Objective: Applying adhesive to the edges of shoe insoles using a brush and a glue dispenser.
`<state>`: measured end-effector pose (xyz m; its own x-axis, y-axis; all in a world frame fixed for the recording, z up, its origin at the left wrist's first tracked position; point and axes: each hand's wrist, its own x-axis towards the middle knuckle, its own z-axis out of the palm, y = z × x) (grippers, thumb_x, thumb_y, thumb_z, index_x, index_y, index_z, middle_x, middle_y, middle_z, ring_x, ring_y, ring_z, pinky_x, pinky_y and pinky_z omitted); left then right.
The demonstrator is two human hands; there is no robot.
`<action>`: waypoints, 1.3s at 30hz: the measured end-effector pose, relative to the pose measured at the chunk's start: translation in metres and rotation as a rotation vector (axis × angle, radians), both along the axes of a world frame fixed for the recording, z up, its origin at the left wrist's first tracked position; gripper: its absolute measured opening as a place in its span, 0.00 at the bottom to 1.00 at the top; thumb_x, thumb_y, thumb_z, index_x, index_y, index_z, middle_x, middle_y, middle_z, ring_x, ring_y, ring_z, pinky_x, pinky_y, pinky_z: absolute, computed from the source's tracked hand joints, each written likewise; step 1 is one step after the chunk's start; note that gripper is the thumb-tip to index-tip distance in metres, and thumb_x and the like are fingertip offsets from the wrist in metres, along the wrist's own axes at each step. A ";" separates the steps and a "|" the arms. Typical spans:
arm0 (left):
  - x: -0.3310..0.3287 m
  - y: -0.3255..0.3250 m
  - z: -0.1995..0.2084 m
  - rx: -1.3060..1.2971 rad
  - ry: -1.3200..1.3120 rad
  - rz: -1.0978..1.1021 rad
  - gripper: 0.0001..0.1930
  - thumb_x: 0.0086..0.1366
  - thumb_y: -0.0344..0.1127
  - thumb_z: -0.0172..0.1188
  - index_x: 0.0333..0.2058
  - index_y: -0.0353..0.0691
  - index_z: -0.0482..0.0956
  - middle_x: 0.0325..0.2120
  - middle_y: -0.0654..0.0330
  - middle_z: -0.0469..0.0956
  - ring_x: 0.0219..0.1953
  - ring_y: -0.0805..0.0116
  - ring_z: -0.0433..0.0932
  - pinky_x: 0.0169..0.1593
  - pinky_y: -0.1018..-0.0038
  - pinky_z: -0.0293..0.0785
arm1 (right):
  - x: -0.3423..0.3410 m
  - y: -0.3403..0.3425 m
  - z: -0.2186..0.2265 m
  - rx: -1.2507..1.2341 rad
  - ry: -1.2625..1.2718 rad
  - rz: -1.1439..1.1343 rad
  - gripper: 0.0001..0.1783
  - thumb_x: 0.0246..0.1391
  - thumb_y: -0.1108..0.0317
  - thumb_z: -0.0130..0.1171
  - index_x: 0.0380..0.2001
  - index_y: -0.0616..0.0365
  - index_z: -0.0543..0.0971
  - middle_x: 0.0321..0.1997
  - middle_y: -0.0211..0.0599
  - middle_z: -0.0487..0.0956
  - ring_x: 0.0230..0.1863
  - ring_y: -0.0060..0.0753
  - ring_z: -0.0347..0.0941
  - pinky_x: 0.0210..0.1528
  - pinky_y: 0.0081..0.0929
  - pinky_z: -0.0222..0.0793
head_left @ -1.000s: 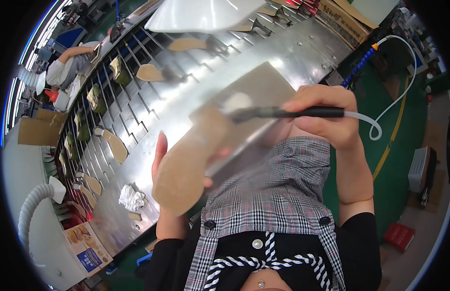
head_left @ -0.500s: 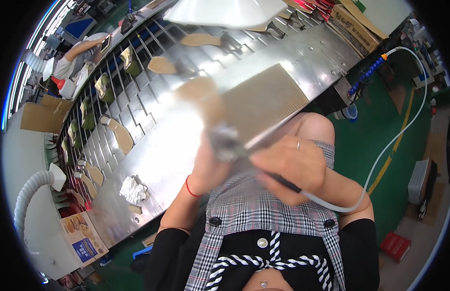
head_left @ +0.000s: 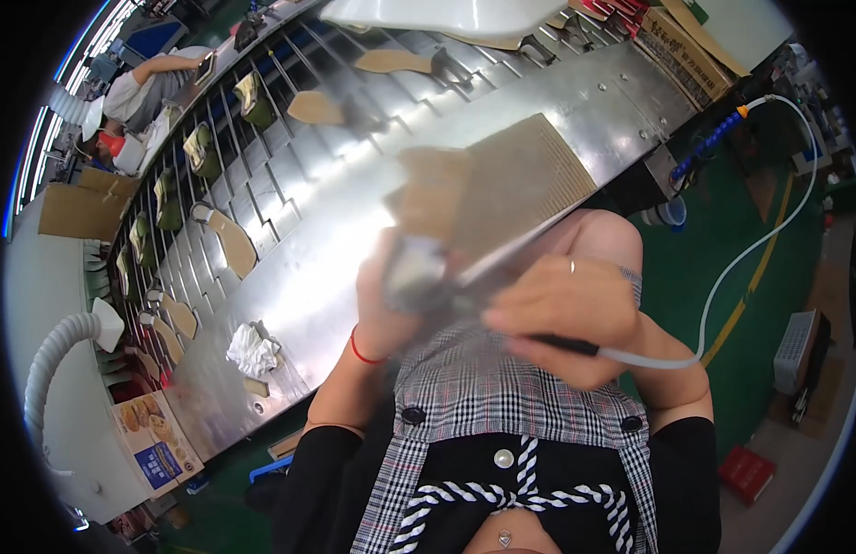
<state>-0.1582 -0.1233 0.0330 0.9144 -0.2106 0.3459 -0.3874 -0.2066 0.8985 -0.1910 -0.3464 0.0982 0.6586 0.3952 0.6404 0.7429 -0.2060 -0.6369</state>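
Gripping the tan-soled shoe (head_left: 435, 196), your left hand (head_left: 377, 305) curls about its nearer end; blur hides the exact finger placement. The shoe is raised over the near edge of the metal bench (head_left: 317, 258), partly in front of the cardboard sheet (head_left: 538, 180). To its right, your right hand (head_left: 575, 309) is closed around the black-handled tool (head_left: 566, 344); whether its blurred tip touches the shoe cannot be told. A white tube (head_left: 654, 359) leads off right, across your forearm.

Possible faults: a loose left grip could let the shoe twist or drop; the tube, if snagged on your forearm, could pull the tool astray.

Counts, left to right: at least four olive shoes (head_left: 202, 152) and three tan sandals (head_left: 234, 242) on the rack; one crumpled paper (head_left: 252, 349); one small block (head_left: 256, 387); two loose-looking soles (head_left: 315, 107), farther off; one held shoe; one sheet; one tool; one tube.
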 end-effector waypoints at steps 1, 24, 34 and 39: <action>0.001 0.001 0.001 0.049 0.020 0.014 0.15 0.55 0.25 0.73 0.39 0.32 0.78 0.30 0.62 0.82 0.32 0.74 0.80 0.39 0.77 0.75 | -0.001 -0.003 0.001 0.018 0.049 0.154 0.15 0.43 0.78 0.68 0.38 0.66 0.82 0.33 0.44 0.82 0.32 0.43 0.81 0.33 0.31 0.75; -0.009 0.039 0.000 -0.126 0.204 -0.173 0.26 0.50 0.23 0.73 0.50 0.29 0.78 0.43 0.54 0.83 0.47 0.64 0.82 0.54 0.69 0.76 | 0.008 -0.017 0.016 -0.083 -0.096 0.060 0.12 0.44 0.74 0.67 0.36 0.62 0.85 0.33 0.48 0.84 0.28 0.42 0.80 0.33 0.32 0.73; -0.011 0.055 0.000 -0.195 0.063 -0.238 0.24 0.51 0.24 0.72 0.48 0.29 0.78 0.41 0.54 0.83 0.42 0.68 0.82 0.48 0.73 0.76 | 0.008 -0.025 0.021 0.117 -0.062 0.157 0.16 0.39 0.79 0.68 0.38 0.67 0.84 0.33 0.48 0.83 0.30 0.43 0.81 0.33 0.28 0.75; -0.013 0.070 -0.001 0.005 0.075 -0.201 0.28 0.52 0.31 0.74 0.52 0.31 0.77 0.44 0.55 0.83 0.45 0.66 0.83 0.52 0.73 0.75 | 0.011 -0.029 0.007 0.119 0.070 0.076 0.15 0.41 0.78 0.69 0.38 0.66 0.84 0.35 0.49 0.84 0.33 0.41 0.82 0.35 0.29 0.75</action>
<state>-0.1714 -0.0528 0.0317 0.8771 -0.3927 0.2766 -0.3532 -0.1370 0.9255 -0.1801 -0.3752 0.1052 0.6744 0.3695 0.6393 0.7065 -0.0713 -0.7041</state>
